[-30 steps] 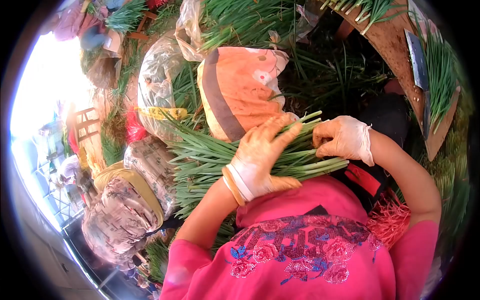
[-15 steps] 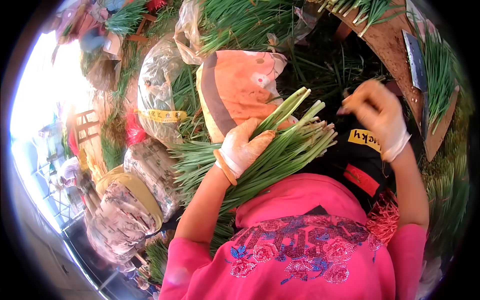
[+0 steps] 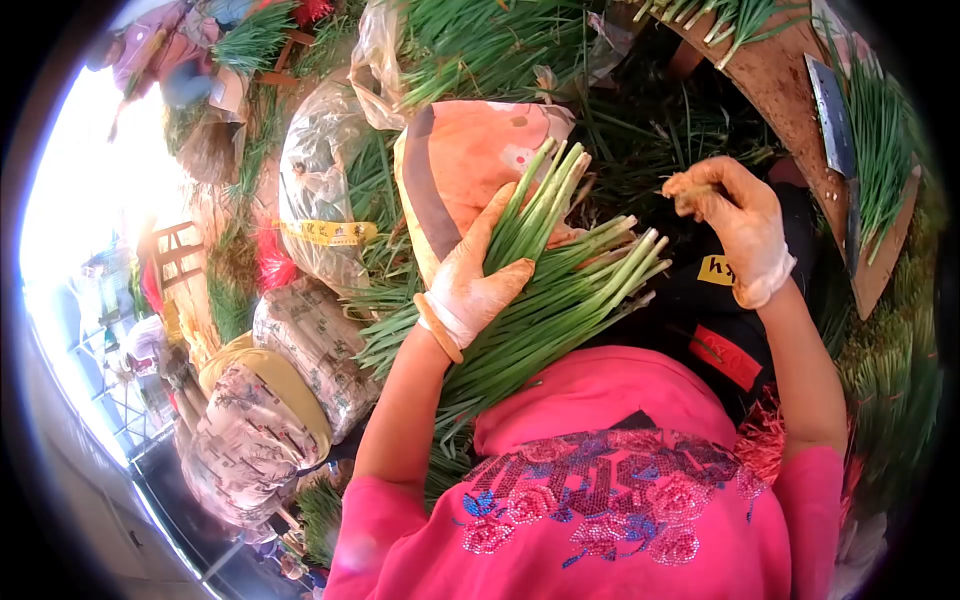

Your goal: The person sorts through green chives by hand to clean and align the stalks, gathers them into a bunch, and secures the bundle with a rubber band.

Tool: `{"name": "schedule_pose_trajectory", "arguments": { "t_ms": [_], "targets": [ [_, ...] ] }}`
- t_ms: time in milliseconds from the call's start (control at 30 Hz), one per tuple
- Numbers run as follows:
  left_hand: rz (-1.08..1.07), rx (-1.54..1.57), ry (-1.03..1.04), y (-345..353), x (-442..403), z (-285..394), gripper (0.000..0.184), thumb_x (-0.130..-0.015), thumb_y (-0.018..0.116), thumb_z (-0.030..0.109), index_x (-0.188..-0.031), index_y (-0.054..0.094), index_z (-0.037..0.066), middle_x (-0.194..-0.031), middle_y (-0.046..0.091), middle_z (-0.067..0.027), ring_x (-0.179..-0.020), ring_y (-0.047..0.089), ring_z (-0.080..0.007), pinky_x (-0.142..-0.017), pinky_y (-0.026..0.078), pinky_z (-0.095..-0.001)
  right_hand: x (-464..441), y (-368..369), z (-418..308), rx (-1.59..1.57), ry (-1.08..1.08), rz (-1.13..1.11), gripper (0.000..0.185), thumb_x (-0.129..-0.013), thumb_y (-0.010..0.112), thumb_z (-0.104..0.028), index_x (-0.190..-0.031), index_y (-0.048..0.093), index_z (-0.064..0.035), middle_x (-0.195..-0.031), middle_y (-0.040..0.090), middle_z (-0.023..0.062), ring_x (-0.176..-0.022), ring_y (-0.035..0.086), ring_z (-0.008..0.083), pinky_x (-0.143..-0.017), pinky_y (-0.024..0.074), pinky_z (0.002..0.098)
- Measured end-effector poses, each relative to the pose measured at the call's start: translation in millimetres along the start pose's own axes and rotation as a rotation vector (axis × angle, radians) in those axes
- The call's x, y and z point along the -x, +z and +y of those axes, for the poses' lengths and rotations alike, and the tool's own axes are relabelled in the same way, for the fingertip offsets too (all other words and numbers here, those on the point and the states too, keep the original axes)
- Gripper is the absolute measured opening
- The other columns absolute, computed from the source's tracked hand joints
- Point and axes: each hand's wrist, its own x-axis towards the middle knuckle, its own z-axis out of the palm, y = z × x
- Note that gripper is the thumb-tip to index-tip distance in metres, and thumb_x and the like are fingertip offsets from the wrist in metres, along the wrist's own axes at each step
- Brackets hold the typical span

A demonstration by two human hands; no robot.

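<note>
Your L hand (image 3: 480, 283) grasps a green-stalk bunch (image 3: 560, 310) over your lap (image 3: 672, 312), by near edge of orange cloth (image 3: 462, 175); R hand (image 3: 742, 218) pinches, prob., a brown scrap (image 3: 688, 204). Looks part-done: bunch gathered, stem ends (image 3: 648, 246) uneven, no tie visible

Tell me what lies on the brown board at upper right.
A knife, green stalks beside it, and more stalks at the picture's top edge; the board beneath them is covered.

The gloved left hand (image 3: 478, 287), at the frame's centre, angles its thumb (image 3: 513, 276) away from its fingers (image 3: 487, 225); the gloved right hand (image 3: 732, 208), upper right, curls inward, both forearms (image 3: 402, 415) rising from the lower frame.
</note>
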Motion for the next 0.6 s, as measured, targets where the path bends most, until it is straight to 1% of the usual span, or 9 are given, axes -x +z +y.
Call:
{"name": "schedule_pose_trajectory", "arguments": {
  "t_ms": [100, 133, 167, 233, 333, 467, 500, 567, 600],
  "targets": [
    [0.002, -0.017, 0.028, 3, 1, 2, 0.074, -0.084, 0.057, 0.000, -0.150, 0.022, 0.001, -0.139, 0.050, -0.0160, -0.126, 0.051, -0.0221, -0.106, 0.039, -0.0314, 8, -1, -6, 0.501, -0.300, -0.188, 0.011, -0.086, 0.062, -0.001, -0.096, 0.067, -0.0048, -0.087, 0.068, 0.0060, -0.075, 0.061, 0.0163, -0.072, 0.0489, 0.0276],
    [-0.003, -0.076, 0.040, 3, 1, 8, 0.074, -0.084, 0.057, 0.000, -0.150, 0.022, 0.001, -0.139, 0.050, -0.0160, -0.126, 0.051, -0.0224, -0.106, 0.039, -0.0316, 9, 5, -1, 0.603, -0.428, -0.168, 0.013, -0.085, 0.064, -0.005, -0.095, 0.070, -0.0077, -0.082, 0.066, 0.0069, -0.072, 0.062, 0.0235, -0.069, 0.0489, 0.0322],
    [-0.006, -0.137, 0.052, 4, 1, 11, 0.074, -0.084, 0.057, 0.000, -0.150, 0.022, 0.001, -0.139, 0.050, -0.0161, -0.126, 0.051, -0.0228, -0.106, 0.039, -0.0318, 10, 8, -1, 0.949, -0.526, -0.170, 0.012, -0.086, 0.064, -0.011, -0.095, 0.072, -0.0108, -0.081, 0.067, 0.0072, -0.072, 0.062, 0.0268, -0.069, 0.0497, 0.0376],
    [0.013, -0.153, 0.075, 4, 3, 7, 0.076, -0.083, 0.058, 0.002, -0.151, 0.022, 0.002, -0.140, 0.050, -0.0171, -0.128, 0.050, -0.0238, -0.106, 0.038, -0.0326, 3, 11, 13, 0.944, -0.486, -0.179, 0.017, -0.086, 0.066, -0.021, -0.099, 0.072, -0.0113, -0.086, 0.069, 0.0093, -0.076, 0.064, 0.0296, -0.071, 0.0506, 0.0397],
    [0.025, -0.241, 0.106, 2, 7, 2, 0.080, -0.082, 0.062, 0.006, -0.151, 0.023, 0.003, -0.136, 0.051, -0.0201, -0.124, 0.053, -0.0287, -0.104, 0.040, -0.0349, -16, 28, 7, 0.597, 0.041, -0.270, 0.027, -0.084, 0.067, -0.027, -0.104, 0.070, -0.0088, -0.093, 0.069, 0.0132, -0.082, 0.065, 0.0323, -0.074, 0.0513, 0.0374],
    [0.031, -0.555, 0.146, 13, 10, 18, 0.089, -0.078, 0.069, 0.014, -0.152, 0.020, 0.007, -0.126, 0.055, -0.0245, -0.113, 0.057, -0.0382, -0.097, 0.045, -0.0406, -19, 58, 4, 0.054, 0.252, -0.303, 0.034, -0.084, 0.069, -0.031, -0.107, 0.069, -0.0056, -0.084, 0.068, 0.0094, -0.073, 0.059, 0.0163, -0.073, 0.0489, 0.0312],
    [0.018, -0.620, 0.085, 17, 10, 22, 0.089, -0.077, 0.069, 0.011, -0.152, 0.020, 0.006, -0.130, 0.052, -0.0238, -0.118, 0.054, -0.0364, -0.100, 0.043, -0.0386, -23, 59, 4, 0.332, 0.213, -0.388, 0.032, -0.080, 0.072, -0.031, -0.099, 0.069, -0.0054, -0.088, 0.068, 0.0116, -0.075, 0.063, 0.0228, -0.073, 0.0497, 0.0338],
    [0.019, -0.666, 0.002, 19, 10, 26, 0.093, -0.075, 0.070, 0.008, -0.152, 0.020, 0.006, -0.136, 0.049, -0.0230, -0.124, 0.051, -0.0346, -0.103, 0.041, -0.0362, -25, 58, 2, 0.997, -0.151, -0.395, 0.027, -0.079, 0.072, -0.032, -0.088, 0.069, -0.0077, -0.086, 0.067, 0.0137, -0.081, 0.065, 0.0288, -0.074, 0.0509, 0.0368],
    [0.029, -0.650, -0.018, 19, 10, 24, 0.095, -0.073, 0.071, 0.006, -0.153, 0.019, 0.007, -0.138, 0.048, -0.0229, -0.125, 0.051, -0.0346, -0.104, 0.040, -0.0358, -23, 54, 2, 1.062, -0.232, -0.401, 0.025, -0.079, 0.071, -0.032, -0.086, 0.068, -0.0082, -0.085, 0.067, 0.0139, -0.082, 0.066, 0.0296, -0.074, 0.0514, 0.0381]
  ]
}}
